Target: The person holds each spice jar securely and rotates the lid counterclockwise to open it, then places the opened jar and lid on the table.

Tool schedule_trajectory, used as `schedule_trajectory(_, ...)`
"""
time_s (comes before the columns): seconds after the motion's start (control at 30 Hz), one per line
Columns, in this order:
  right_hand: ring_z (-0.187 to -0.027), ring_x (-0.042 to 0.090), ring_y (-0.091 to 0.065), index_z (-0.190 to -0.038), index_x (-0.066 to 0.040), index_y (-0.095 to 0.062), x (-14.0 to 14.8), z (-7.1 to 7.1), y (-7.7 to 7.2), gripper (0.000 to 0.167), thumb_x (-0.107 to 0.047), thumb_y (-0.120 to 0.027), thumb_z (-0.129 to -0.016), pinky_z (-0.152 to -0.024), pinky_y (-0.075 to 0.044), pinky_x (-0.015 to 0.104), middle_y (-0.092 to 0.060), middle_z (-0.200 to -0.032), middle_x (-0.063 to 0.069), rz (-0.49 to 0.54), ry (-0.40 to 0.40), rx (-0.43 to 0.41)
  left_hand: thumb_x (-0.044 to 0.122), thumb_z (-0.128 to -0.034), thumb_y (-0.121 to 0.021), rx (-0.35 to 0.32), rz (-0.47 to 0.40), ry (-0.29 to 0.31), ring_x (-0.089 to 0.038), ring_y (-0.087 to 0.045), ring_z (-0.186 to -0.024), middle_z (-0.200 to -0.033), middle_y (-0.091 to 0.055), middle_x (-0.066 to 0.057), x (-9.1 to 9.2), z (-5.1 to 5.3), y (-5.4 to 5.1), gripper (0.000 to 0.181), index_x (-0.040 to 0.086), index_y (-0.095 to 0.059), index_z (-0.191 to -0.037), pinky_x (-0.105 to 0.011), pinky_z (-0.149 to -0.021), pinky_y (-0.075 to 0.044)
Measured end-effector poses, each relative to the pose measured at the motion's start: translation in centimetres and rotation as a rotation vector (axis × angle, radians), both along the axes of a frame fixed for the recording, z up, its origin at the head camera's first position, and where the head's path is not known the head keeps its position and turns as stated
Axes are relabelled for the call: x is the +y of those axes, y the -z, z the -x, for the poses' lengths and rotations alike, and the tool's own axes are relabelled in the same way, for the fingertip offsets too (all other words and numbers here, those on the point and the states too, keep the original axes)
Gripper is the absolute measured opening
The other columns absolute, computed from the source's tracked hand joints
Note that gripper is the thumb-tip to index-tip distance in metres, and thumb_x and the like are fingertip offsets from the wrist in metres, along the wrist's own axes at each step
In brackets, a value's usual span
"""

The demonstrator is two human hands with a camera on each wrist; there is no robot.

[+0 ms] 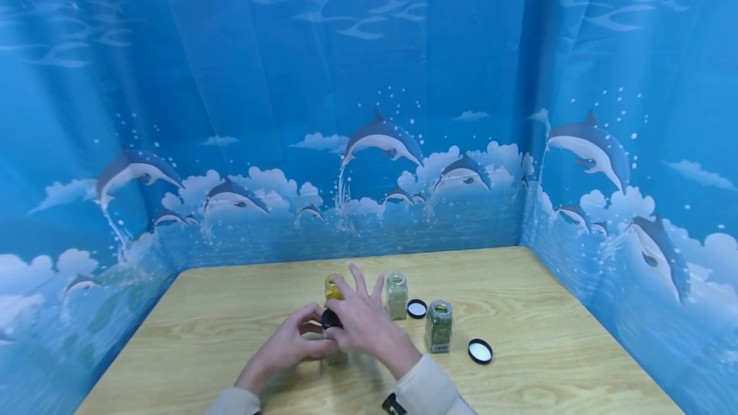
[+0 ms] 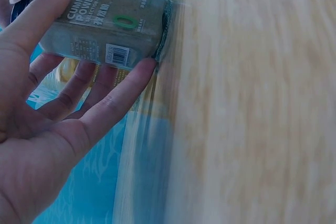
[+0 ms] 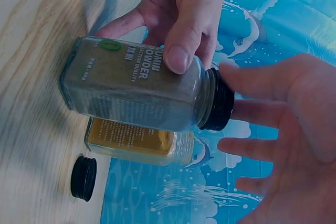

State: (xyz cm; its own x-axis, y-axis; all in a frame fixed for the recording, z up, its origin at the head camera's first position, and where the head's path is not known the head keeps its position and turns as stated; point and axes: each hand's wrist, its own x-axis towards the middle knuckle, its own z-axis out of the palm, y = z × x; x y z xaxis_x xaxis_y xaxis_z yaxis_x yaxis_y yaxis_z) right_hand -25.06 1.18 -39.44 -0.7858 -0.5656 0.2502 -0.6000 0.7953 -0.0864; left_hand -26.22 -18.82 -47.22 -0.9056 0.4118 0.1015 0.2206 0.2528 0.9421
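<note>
A glass jar of cumin powder (image 3: 131, 85), labelled in white with a green ring, stands upright on the table under a black screw lid (image 3: 218, 99). My left hand (image 1: 291, 341) grips the jar's body, thumb on the label side and fingers around the far side, as the left wrist view shows. At the top, my right hand (image 1: 366, 322) pinches the black lid between thumb and forefinger, its other fingers spread. Just behind is a lidless jar of yellow powder (image 3: 139, 137), partly covered by my right hand in the head view.
Right of the hands stand an uncapped jar of pale contents (image 1: 396, 296) and an uncapped jar of green flakes (image 1: 440, 327). One black-rimmed lid (image 1: 417, 309) lies between them, another lid (image 1: 480, 351) farther right. A dolphin-print curtain (image 1: 369, 114) encloses the wooden table (image 1: 553, 338).
</note>
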Motion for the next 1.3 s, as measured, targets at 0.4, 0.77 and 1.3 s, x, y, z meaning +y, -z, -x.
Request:
schedule_trajectory(0.4,-0.155,0.045,-0.027,-0.115,-0.020,-0.076,-0.13,0.32,0.10,0.048,-0.058,-0.076,-0.086,-0.109,-0.023,0.088,-0.051,-0.157,0.009,0.053,0.061,0.047,0.019,-0.0859,-0.085,0.023,0.014,-0.006,-0.032,-0.065,-0.118,-0.122,-0.064,-0.016,0.14,0.17,-0.28,0.034,0.006,-0.062,-0.108,-0.033,-0.081,-0.065)
schedule_trajectory(0.77,-0.158,0.043,-0.019,-0.131,-0.029,-0.069,-0.02,-0.09,-0.14,0.044,-0.035,-0.079,-0.088,-0.110,-0.020,0.088,-0.039,-0.166,0.005,0.008,0.011,-0.057,0.017,-0.0856,-0.084,-0.020,-0.024,0.013,-0.030,-0.066,-0.114,-0.131,-0.060,-0.021,0.12,0.05,-0.28,0.037,0.005,-0.059,-0.110,-0.041,-0.081,-0.066)
schedule_trajectory(1.3,-0.158,0.043,-0.020,-0.131,-0.025,-0.068,0.00,-0.03,-0.08,0.045,-0.051,-0.070,-0.094,-0.111,-0.018,0.088,-0.043,-0.163,0.007,0.067,0.010,-0.064,0.019,-0.0857,-0.085,-0.009,-0.011,-0.005,-0.032,-0.065,-0.118,-0.128,-0.061,-0.019,0.10,-0.03,-0.14,0.036,0.006,-0.060,-0.108,-0.039,-0.079,-0.066)
